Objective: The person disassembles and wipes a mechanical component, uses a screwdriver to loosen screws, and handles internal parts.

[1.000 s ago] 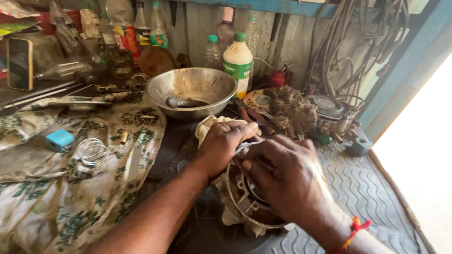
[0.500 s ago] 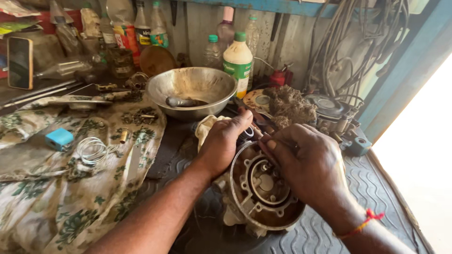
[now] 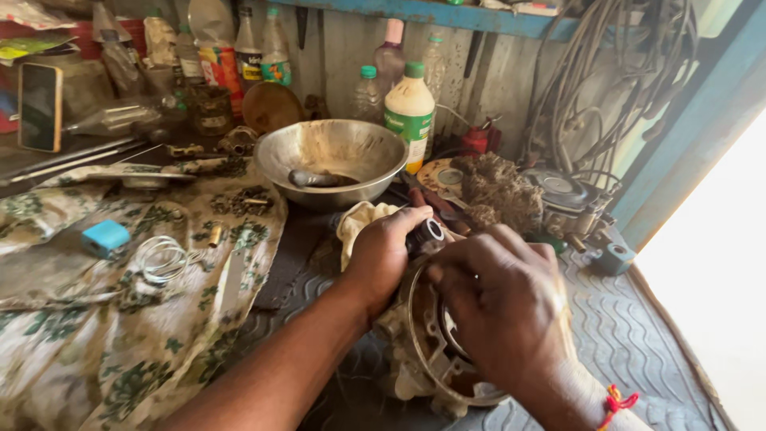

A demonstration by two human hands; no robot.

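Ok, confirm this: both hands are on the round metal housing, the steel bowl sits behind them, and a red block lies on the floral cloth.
Not quite: the block on the floral cloth is blue, not red, as the head view shows. The rest stands.

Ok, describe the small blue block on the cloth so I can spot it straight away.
Start at the big steel bowl at the middle of the bench, then go left across the flowered cloth. The blue block lies there, just left of a coil of clear tubing. It is the only bright blue thing on the cloth.
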